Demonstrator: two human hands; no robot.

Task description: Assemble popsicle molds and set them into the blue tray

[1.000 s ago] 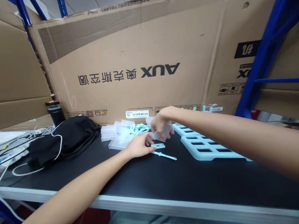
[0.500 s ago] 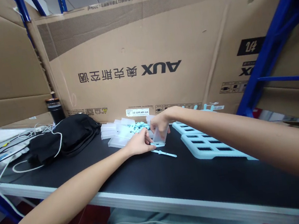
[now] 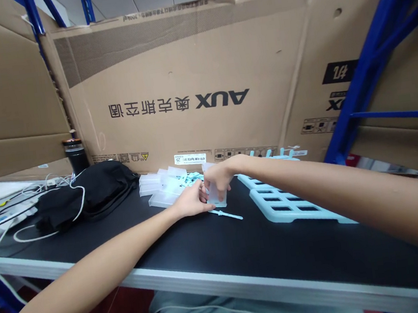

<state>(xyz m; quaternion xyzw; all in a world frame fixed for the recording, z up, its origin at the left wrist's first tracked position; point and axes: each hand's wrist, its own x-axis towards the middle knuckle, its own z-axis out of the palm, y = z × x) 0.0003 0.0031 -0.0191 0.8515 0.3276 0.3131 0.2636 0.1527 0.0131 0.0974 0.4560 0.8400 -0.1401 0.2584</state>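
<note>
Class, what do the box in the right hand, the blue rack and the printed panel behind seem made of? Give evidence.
Box in the right hand: probably plastic, frosted; its walls look translucent.
Blue rack: likely moulded plastic, satin; rounded edges, even colour.
Printed panel: almost certainly cardboard, matte; brown, with a visible crease.

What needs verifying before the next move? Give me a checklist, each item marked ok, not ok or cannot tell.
1. Right hand gripping the translucent, rectangular plastic box: ok.
2. Box standing roughly upright: ok.
3. Box fully seated on the flat, light-blue plastic plate at its base: cannot tell, the seam is too small.
4. Left hand touching the plate: cannot tell; its thumb is right beside the base.
5. Narrow, light-blue plastic strip well away from the hands: not ok, its left end lies close to the left thumb.
6. Light-blue plastic grid rack apart from the box: ok, it sits to the right.
</note>
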